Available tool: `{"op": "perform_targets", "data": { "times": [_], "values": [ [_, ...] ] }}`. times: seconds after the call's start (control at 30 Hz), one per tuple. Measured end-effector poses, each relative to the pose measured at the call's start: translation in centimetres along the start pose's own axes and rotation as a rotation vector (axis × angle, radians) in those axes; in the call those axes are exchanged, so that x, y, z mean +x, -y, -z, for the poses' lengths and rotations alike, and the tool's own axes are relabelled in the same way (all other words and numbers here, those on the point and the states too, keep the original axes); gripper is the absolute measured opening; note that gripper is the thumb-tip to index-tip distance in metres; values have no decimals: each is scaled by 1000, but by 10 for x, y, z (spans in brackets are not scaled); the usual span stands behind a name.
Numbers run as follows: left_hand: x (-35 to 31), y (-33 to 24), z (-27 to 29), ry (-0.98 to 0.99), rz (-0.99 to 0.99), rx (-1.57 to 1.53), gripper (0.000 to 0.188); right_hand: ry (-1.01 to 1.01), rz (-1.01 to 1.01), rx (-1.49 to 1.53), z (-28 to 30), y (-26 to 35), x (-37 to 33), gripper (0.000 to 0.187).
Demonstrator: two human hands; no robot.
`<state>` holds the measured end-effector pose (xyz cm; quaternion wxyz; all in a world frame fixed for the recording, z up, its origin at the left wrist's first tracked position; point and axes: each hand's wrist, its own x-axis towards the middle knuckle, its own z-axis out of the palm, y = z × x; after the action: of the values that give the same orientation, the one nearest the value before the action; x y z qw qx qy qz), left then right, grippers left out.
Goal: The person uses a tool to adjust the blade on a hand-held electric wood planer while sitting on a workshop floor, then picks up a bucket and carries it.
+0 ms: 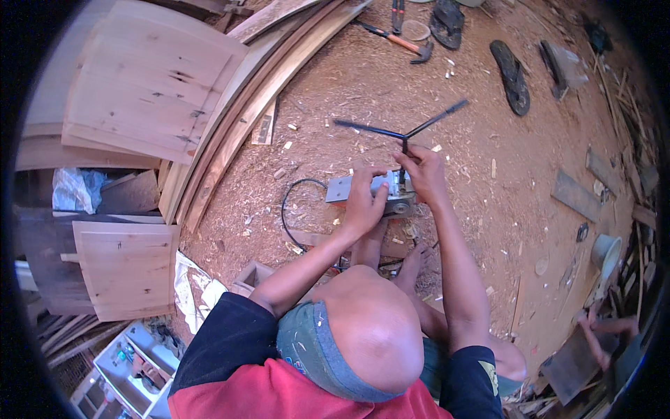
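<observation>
An electric hand planer (340,189) with a flat grey metal sole lies in front of my knee, sole side up. My left hand (364,204) rests on the planer with its fingers spread over the sole, steadying the body. Standing over the planer's right end is a black Y-shaped socket wrench (412,133). My right hand (424,171) grips the wrench's lower arm, fingers and thumb closed around it. The wrench's tip meets the planer near its blade area, though my fingers partly hide the contact. A black cord (285,209) curves away to the planer's left.
A hammer (401,43), pliers (397,17) and sandals (511,78) lie on the shaving-strewn ground ahead. Long planks (258,115) and wooden panels (150,77) stand at left. A white tray (115,359) sits lower left. A bucket (606,251) and another person's limbs (604,326) are at right.
</observation>
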<state>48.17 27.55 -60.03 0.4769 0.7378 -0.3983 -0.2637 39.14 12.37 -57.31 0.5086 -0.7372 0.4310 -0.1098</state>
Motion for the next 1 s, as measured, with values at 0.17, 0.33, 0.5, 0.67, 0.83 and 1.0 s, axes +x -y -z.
{"op": "perform_targets", "data": {
  "times": [0.17, 0.33, 0.5, 0.67, 0.83, 1.0],
  "values": [
    [29, 25, -13, 273, 187, 51, 42, -53, 37, 128, -10, -11, 3, 35],
    [47, 26, -23, 376, 172, -352, 37, 117, 101, 69, -15, -24, 12, 28],
    [51, 47, -41, 207, 282, -560, 24, 195, 22, 242, -12, -22, 18, 39],
    [55, 29, -37, 123, 491, -384, 22, 183, 86, -5, -16, -30, 26, 42],
    [58, 29, -32, 135, 327, -862, 23, 168, 238, -14, -23, -45, 33, 43],
    [60, 46, -28, 267, 350, -533, 26, 194, 154, 150, -19, -43, 27, 43]
  ]
}}
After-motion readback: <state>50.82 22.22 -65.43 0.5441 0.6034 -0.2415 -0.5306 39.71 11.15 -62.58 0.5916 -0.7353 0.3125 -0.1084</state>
